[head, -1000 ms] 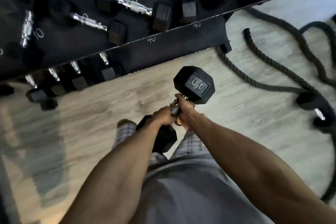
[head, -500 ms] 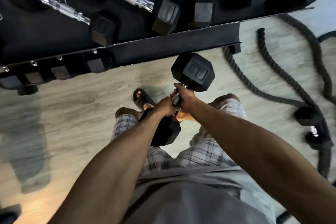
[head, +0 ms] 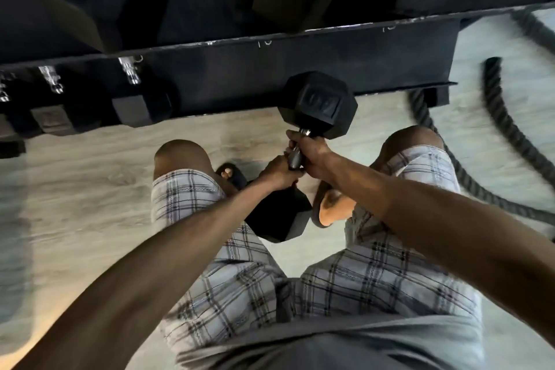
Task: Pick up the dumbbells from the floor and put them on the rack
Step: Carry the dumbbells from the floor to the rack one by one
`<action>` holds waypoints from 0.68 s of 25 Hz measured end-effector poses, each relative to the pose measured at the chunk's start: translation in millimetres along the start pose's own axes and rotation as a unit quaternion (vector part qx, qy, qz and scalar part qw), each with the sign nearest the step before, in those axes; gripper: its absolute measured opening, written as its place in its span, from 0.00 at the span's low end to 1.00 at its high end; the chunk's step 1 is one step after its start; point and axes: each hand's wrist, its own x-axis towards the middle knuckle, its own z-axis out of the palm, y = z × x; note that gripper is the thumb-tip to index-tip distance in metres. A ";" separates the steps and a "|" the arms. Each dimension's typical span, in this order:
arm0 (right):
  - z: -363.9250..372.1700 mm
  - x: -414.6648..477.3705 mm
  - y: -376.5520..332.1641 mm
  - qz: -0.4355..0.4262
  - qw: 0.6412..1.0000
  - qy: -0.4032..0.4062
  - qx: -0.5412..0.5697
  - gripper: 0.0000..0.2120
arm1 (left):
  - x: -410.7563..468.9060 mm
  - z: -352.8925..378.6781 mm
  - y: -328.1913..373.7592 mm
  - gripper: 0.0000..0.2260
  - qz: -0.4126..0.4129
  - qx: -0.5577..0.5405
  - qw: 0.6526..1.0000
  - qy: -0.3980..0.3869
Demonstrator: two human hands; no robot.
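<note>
Left grip [head: 277, 173] & right grip [head: 312, 156] both clenched on the dumbbell [head: 319, 103] bar, held above floor [head: 90, 189] just near-side of rack [head: 300, 69]; prob. heavy, stiff, so mid-bar's the hold.

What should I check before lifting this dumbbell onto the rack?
1. Left hand grip on dumbbell handle: ok.
2. Right hand grip on handle: ok.
3. Free slot on rack ahead: cannot tell, shelf too dark.
4. Sandalled foot clear of the lower head: not ok, right beside it.
5. Battle rope away from the feet: ok, lies off to the right.
</note>
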 end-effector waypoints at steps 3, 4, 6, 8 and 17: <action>5.9 36.9 2.3 -0.026 0.997 -0.029 -0.064 0.09 | 28.5 -2.5 -15.4 0.02 0.001 -0.058 0.998 0.018; 8.5 49.0 1.3 -0.033 0.994 -0.034 -0.094 0.08 | 39.3 -3.3 -19.2 0.02 -0.001 -0.074 0.997 0.023; 18.5 71.2 -6.2 -0.051 0.987 -0.038 -0.149 0.05 | 59.5 -11.9 -20.8 0.02 -0.008 -0.108 0.993 0.035; 32.0 90.5 -18.6 -0.074 0.979 -0.056 -0.184 0.04 | 78.7 -23.0 -19.8 0.03 -0.001 -0.142 0.989 0.050; 83.0 139.2 -104.6 -0.245 0.933 -0.122 -0.235 0.06 | 145.1 -94.0 26.6 0.10 0.080 -0.198 0.968 0.132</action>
